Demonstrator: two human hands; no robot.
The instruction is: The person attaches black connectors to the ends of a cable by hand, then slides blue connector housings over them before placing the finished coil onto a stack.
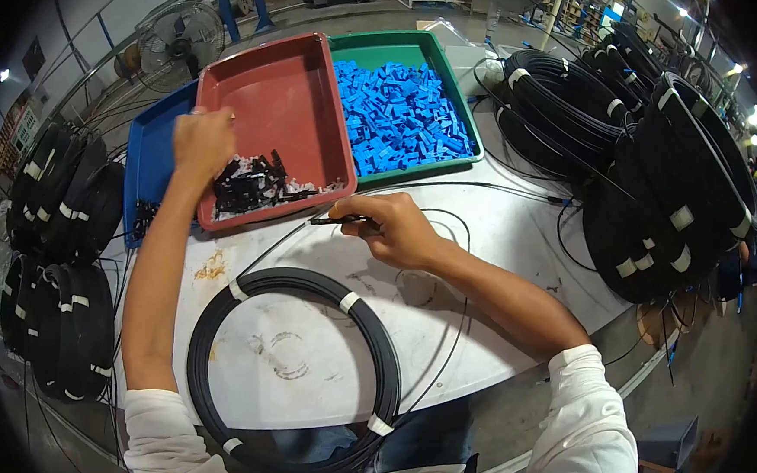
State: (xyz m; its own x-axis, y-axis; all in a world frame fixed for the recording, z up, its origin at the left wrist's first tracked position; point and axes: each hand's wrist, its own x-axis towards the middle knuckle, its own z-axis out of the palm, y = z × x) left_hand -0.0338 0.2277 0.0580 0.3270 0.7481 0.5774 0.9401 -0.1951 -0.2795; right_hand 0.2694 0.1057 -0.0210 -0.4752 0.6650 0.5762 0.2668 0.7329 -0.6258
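Observation:
My right hand [388,228] is closed around a slim black connector [336,221] at the end of a thin black cable [274,249], just in front of the red tray [275,78]. My left hand [204,143] hovers over the left rim of that tray with its fingers curled in; whether anything is in them is hidden. Black plastic pieces [247,189] and small clear bits lie in the tray's near end. Below my hands rests a coil of black cable [391,350], bound with white tape, overhanging the table's near edge.
A green tray [477,147] holds many blue clips [394,116]. Under the red tray's left side is a blue tray [141,148]. Taped cable coils crowd the right [569,101] and the left [69,192]. A loose cable loop crosses the white table [494,330].

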